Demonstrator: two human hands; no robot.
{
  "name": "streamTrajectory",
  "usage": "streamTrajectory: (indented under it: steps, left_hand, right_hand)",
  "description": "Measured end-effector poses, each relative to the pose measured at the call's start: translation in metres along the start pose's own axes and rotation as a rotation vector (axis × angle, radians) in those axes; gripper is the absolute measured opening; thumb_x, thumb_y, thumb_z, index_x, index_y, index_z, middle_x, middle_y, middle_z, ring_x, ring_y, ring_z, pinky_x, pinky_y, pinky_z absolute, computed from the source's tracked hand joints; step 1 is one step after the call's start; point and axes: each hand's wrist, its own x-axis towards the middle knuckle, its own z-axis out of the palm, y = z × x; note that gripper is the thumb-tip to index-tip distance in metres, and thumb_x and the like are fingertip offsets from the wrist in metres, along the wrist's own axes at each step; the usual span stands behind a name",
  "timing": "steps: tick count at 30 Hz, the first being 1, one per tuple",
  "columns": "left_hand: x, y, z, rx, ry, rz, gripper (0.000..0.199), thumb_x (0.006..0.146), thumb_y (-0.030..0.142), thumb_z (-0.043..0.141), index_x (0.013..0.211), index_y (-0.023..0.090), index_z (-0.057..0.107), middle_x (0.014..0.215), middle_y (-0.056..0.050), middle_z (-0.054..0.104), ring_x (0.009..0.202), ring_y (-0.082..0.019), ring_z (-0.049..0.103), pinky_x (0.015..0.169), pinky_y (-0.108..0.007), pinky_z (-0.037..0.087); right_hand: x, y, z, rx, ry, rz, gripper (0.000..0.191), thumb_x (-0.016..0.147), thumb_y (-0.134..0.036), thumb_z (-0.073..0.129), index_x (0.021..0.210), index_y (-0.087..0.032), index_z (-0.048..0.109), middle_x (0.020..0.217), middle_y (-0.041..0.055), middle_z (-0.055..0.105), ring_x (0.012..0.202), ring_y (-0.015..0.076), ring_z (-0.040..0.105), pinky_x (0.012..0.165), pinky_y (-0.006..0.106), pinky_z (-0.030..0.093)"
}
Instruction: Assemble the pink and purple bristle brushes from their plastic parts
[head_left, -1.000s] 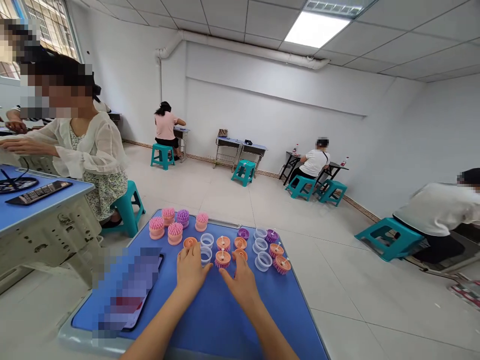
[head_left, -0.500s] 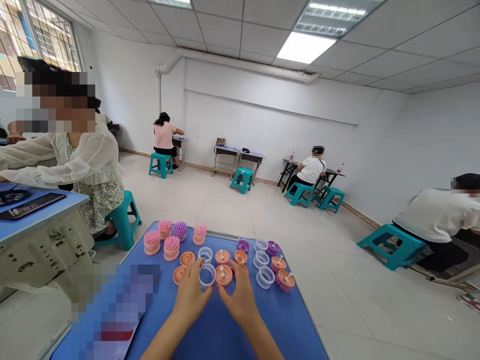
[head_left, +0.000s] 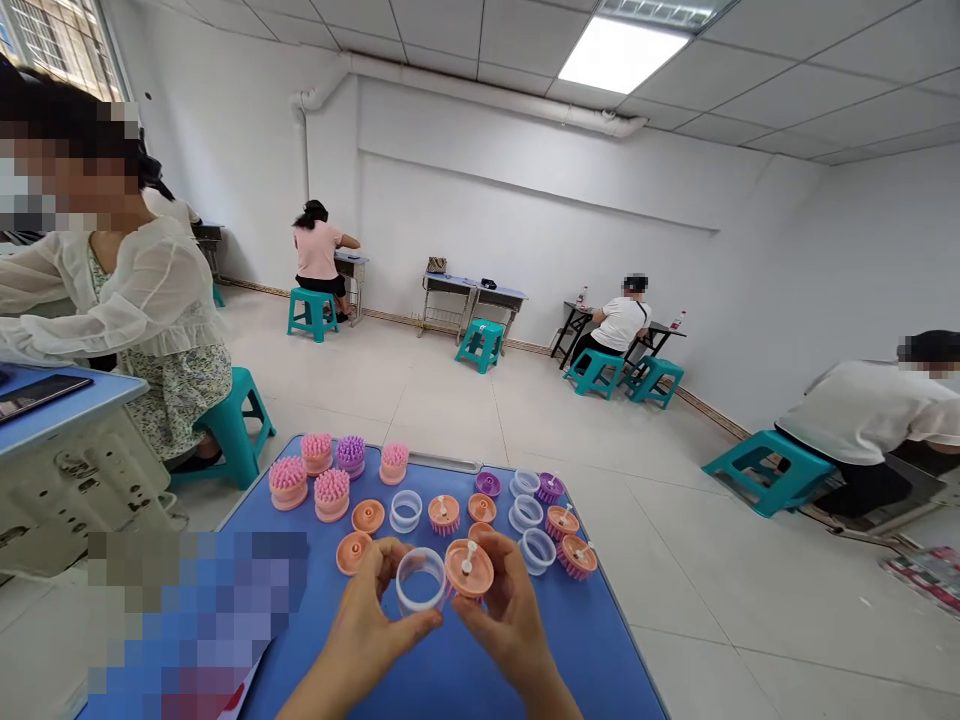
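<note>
A clear plastic ring (head_left: 420,580) is pinched between the fingers and thumb of the left hand (head_left: 364,600), while an orange round brush base (head_left: 469,570), with a white peg standing at its centre, is clamped at its edges by the right hand (head_left: 504,610); pink bristles can just be made out beneath it. Both pieces have been raised off the tabletop since half a second earlier, when they lay under the fingers, and are now held up just beside each other over the middle of the table. The hands are kept apart, and whether ring and base touch cannot be told. Around them, on a blue tabletop (head_left: 420,680), more clear rings (head_left: 525,515), loose orange bases (head_left: 354,552) and pegged brushes with pink bristles (head_left: 562,521) are laid out. Pink brush heads (head_left: 288,482) and a purple brush head (head_left: 351,455) are ranged along the far side. A pixelated object (head_left: 187,610), too blurred to be named, is placed at the left. Beyond the table, a co-worker in a sheer white blouse (head_left: 127,290) is seated on a teal plastic stool (head_left: 232,430) at another blue desk (head_left: 112,388).
</note>
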Motion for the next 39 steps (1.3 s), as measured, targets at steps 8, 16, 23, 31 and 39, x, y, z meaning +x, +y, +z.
streamTrajectory:
  steps: [8,16,23,31,39]
  left_hand:
    - [0.003,0.006,-0.004,-0.375,-0.083,-0.083,0.049,0.053,0.032,0.079,0.092,0.022,0.052,0.087,-0.002,0.06,0.085,-0.019,0.057,0.074,-0.028,0.046]
    - [0.004,0.003,-0.002,-0.671,-0.143,-0.265,0.061,0.053,0.057,0.075,0.103,0.026,0.059,0.098,-0.004,0.062,0.093,-0.022,0.057,0.081,-0.034,0.045]
    - [0.003,0.004,-0.003,-0.764,-0.117,-0.324,0.046,0.072,0.053,0.06,0.109,0.026,0.056,0.09,-0.002,0.062,0.09,-0.018,0.06,0.082,-0.034,0.047]
    - [0.007,0.001,-0.005,-0.841,-0.044,-0.315,0.041,0.058,0.04,0.078,0.091,0.024,0.058,0.092,0.001,0.064,0.092,-0.016,0.061,0.087,-0.03,0.046]
    - [0.007,-0.002,-0.003,-0.643,-0.066,-0.28,0.051,0.056,0.031,0.08,0.103,0.027,0.057,0.101,0.001,0.061,0.092,-0.015,0.057,0.078,-0.024,0.046]
  right_hand:
    - [0.001,0.003,0.01,0.182,-0.002,0.083,0.045,0.06,-0.039,0.076,0.094,-0.026,0.049,0.09,0.003,0.063,0.083,0.021,0.06,0.072,0.031,0.049]
    - [0.001,0.01,0.011,0.35,-0.025,0.155,0.055,0.056,-0.051,0.078,0.101,-0.028,0.056,0.094,0.0054,0.065,0.086,0.0243,0.061,0.075,0.038,0.049]
    - [0.004,0.003,0.007,0.497,-0.046,0.235,0.054,0.059,-0.052,0.076,0.106,-0.031,0.061,0.098,0.0054,0.065,0.092,0.0275,0.062,0.083,0.046,0.046]
    - [0.005,0.002,0.0,0.266,-0.021,0.124,0.045,0.06,-0.044,0.076,0.098,-0.028,0.058,0.082,0.0018,0.059,0.069,0.0193,0.058,0.06,0.032,0.051]
    - [0.001,-0.002,0.0,0.0,-0.033,-0.006,0.037,0.071,-0.026,0.065,0.107,-0.025,0.055,0.102,0.0059,0.052,0.089,0.0216,0.055,0.072,0.031,0.051]
